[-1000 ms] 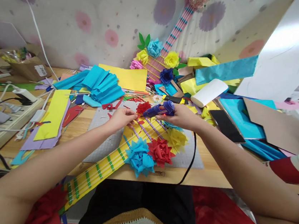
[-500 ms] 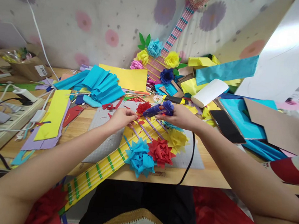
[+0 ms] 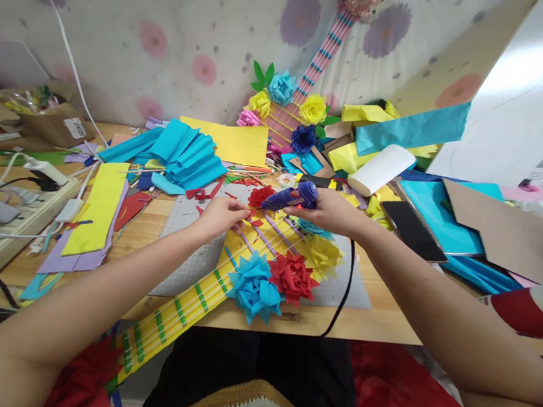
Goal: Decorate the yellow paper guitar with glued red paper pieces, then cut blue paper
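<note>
My right hand (image 3: 334,212) is closed round a blue hot glue gun (image 3: 289,196), whose nozzle points left and down; a small red light glows on it. Left of the nozzle, my left hand (image 3: 225,214) pinches a small piece of red paper (image 3: 252,215) between thumb and fingers. Below both hands lies a yellow paper guitar (image 3: 196,303) with white strings and green bands on its neck. On its body are a blue paper flower (image 3: 255,286), a red paper flower (image 3: 293,276) and a yellow paper flower (image 3: 323,256). A smaller red flower (image 3: 261,196) sits just behind the nozzle.
A grey cutting mat (image 3: 182,255) lies beneath the guitar. Blue crepe paper (image 3: 186,158) and a pink paper guitar (image 3: 320,59) are behind. To the right are a phone (image 3: 413,229) and a paper cup (image 3: 534,308); a power strip (image 3: 7,242) stands left. A black cord (image 3: 349,284) hangs from the gun.
Almost nothing differs. The glue gun and my right hand have shifted very slightly to the right; my left hand stays in place.
</note>
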`<state>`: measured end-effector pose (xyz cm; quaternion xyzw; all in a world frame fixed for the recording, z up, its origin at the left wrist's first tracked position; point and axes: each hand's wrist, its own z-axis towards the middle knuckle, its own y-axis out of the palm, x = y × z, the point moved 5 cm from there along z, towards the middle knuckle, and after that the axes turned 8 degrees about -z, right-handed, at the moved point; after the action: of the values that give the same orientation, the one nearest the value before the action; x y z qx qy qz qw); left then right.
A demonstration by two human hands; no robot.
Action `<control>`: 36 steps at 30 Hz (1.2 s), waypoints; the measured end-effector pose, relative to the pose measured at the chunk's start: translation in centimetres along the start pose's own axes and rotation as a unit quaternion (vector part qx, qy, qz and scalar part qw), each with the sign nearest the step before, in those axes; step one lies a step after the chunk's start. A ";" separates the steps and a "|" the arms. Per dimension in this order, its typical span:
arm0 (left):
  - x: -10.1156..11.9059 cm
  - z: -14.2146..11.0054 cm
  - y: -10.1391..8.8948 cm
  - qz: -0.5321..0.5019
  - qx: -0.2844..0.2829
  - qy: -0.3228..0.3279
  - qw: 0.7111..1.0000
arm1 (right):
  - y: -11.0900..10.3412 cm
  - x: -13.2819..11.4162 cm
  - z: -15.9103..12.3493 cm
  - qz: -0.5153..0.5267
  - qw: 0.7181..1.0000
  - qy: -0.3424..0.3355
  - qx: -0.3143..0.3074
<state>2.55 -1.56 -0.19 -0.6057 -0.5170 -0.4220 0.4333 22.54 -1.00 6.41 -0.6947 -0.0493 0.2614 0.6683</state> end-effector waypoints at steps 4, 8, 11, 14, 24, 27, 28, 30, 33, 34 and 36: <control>0.2 -0.2 0.0 -0.003 0.002 -0.003 1.000 | 0.0 -0.3 0.0 0.003 1.000 -0.015 -0.003; 0.2 -0.1 -0.1 -0.004 0.007 -0.005 1.000 | 0.1 -0.5 0.0 -0.003 1.000 -0.014 -0.002; 0.1 0.0 -0.3 -0.003 0.006 -0.002 1.000 | 0.0 -0.6 0.0 -0.004 1.000 -0.017 0.002; 0.1 0.1 -0.4 0.000 0.006 0.000 1.000 | -0.1 -0.9 0.0 -0.006 1.000 -0.024 -0.001; 0.1 0.1 -0.5 -0.009 0.006 0.002 1.000 | -0.3 -0.8 -0.1 -0.005 0.999 -0.035 -0.012; -0.1 0.1 -0.6 -0.011 0.010 -0.002 1.000 | -0.6 -0.3 -0.4 0.011 1.000 -0.017 -0.001; 0.0 0.1 -0.7 -0.011 0.013 -0.005 1.000 | -0.8 0.1 -0.5 0.017 1.000 -0.007 0.004; 0.1 -0.1 -0.8 -0.018 0.017 -0.008 1.000 | -1.3 0.9 -0.7 0.028 0.999 0.014 0.025; 0.5 -0.5 -1.1 -0.025 0.024 -0.011 0.999 | -2.3 2.8 -1.3 0.051 0.994 0.057 0.076; 0.7 -0.6 -1.2 -0.026 0.027 -0.010 0.999 | -2.6 3.6 -1.5 0.065 0.990 0.077 0.095; 1.1 -0.9 -1.4 -0.027 0.031 -0.004 0.999 | -3.0 5.2 -2.2 0.110 0.979 0.115 0.131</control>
<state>1.24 -1.98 1.19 -0.5795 -0.5479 -0.4148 0.4382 28.80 -0.53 7.64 -0.6277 0.1393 0.2563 0.7218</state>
